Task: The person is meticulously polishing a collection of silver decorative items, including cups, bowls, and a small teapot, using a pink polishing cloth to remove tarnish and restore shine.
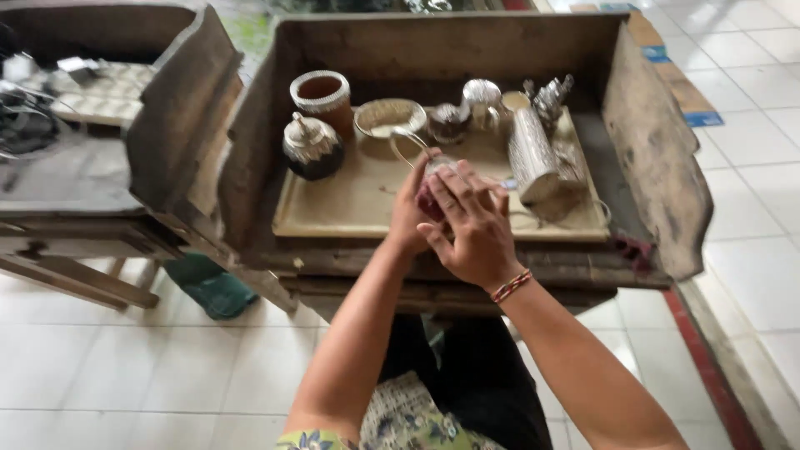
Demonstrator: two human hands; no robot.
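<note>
My left hand [408,215] and my right hand [473,225] are cupped together around a small silver-and-dark-red piece [430,190] with a thin wire loop handle [402,146], held above a tan metal tray [350,208]. My right hand covers most of the piece. On the tray stand a round lidded silver-and-dark pot [311,147], a brown cylindrical cup [322,96] with a silver rim, a shallow silver bowl [388,117] and an embossed silver cylinder [533,158] lying on its side.
The tray sits in a worn wooden box-like workbench [658,150] with raised sides. Several small silver ornaments [500,100] crowd the tray's far edge. A second wooden bench [92,175] with clutter stands at left. White tiled floor surrounds; a green bundle [208,283] lies below.
</note>
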